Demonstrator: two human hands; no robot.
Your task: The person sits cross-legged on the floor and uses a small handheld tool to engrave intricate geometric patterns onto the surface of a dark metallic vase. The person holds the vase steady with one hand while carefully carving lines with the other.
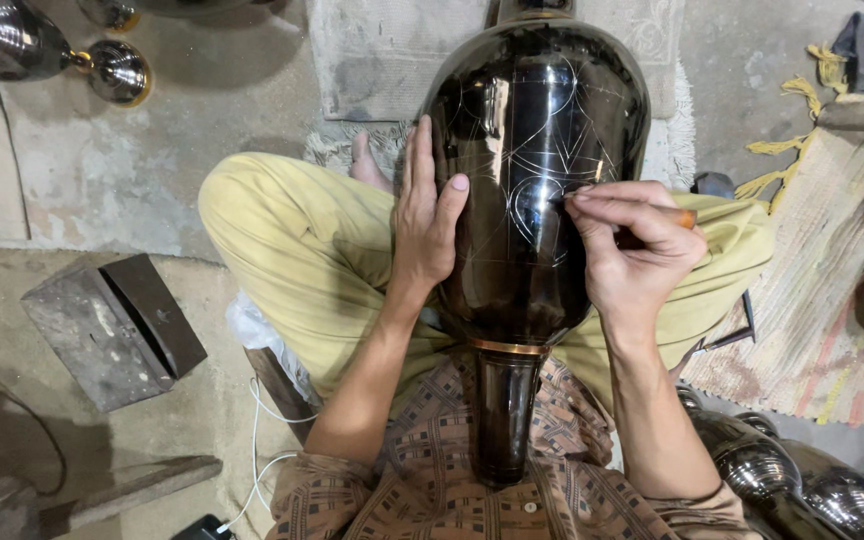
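Observation:
A large glossy black vase (527, 230) lies across my lap, its neck pointing toward my chest and a brass band around the neck's base. Fine scratched lines form a pattern on its belly. My left hand (428, 215) rests flat against the vase's left side, fingers spread upward. My right hand (632, 245) pinches a thin engraving tool with a wooden handle (685, 217), its tip touching the scratched pattern near the vase's middle.
I sit cross-legged in yellow-green trousers (292, 250) on a concrete floor. A grey metal box (112, 330) lies at the left. More shiny dark vases stand at the top left (12, 40) and bottom right (782, 470). A woven mat (822, 290) lies to the right.

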